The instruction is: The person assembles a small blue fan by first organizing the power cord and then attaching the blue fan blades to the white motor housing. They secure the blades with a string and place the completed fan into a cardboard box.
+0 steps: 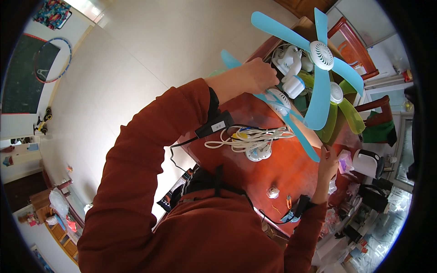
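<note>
A cardboard box (311, 132) stands on the red-brown table (282, 168), filled with small ceiling fans. On top lies a fan with light blue blades and a round white hub (322, 55). Another fan with olive-green blades (350, 117) sits beside it, and a second blue-bladed fan (279, 101) hangs over the near side. My left hand (261, 76) is closed at the box's left edge, its fingertips partly hidden. My right hand (327, 163) grips the near right corner, thumb and fingers against the cardboard. White motor housings (290, 61) show inside the box.
A coiled white cable (246, 140) and a small white fan motor (258, 154) lie before the box. Nearer me are a small whitish round thing (272, 192) and an orange-handled tool (288, 201). Wooden chairs (364, 50) stand beyond; a cluttered counter (359, 218) is at right.
</note>
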The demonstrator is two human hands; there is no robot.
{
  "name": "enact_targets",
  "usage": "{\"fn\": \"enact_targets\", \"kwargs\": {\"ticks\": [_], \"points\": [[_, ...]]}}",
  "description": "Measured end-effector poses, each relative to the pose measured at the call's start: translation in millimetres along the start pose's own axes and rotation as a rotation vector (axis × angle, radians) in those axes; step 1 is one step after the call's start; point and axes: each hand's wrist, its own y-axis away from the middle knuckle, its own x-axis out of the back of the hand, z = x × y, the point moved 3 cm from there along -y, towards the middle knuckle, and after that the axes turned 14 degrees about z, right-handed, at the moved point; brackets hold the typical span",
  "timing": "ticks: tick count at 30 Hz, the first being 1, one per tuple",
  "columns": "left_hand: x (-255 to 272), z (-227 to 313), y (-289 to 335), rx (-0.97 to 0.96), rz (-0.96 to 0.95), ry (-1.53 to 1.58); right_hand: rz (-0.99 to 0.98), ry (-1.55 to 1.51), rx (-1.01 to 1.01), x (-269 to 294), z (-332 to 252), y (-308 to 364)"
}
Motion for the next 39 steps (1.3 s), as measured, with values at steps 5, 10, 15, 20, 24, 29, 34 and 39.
{"fn": "enact_targets", "kwargs": {"ticks": [5,10,15,20,24,29,34,39], "points": [[-1.3,-3.0,2.4,0.028,0.054,0.072,-0.066,-0.155,-0.067,-5.9,11.4,-8.7],[-1.7,3.8,-13.1,0.093,0.068,0.146,-0.056,-0.100,-0.081,-5.0,35.1,-32.9],[-3.3,29.7,-28.5,0.054,-0.058,0.112,-0.052,-0.068,-0.080,-7.6,60.1,-44.8],[11.1,44.9,-15.3,0.099,0.007,0.058,-0.036,-0.109,-0.091,-12.0,68.1,-31.7],[37.0,41.1,24.3,0.059,0.432,0.068,0.115,-0.179,-0.011,0.2,72.1,-7.5],[37.1,19.6,106.0,0.486,1.086,0.289,-0.029,-0.249,-0.373,17.7,102.5,51.8],[-60.5,41.2,140.5,0.981,0.688,0.948,-0.315,-0.659,-0.573,-14.3,61.3,102.1],[-99.5,68.7,86.1,0.772,0.615,1.327,-0.404,-1.087,-0.727,-26.4,-16.5,86.8]]}}
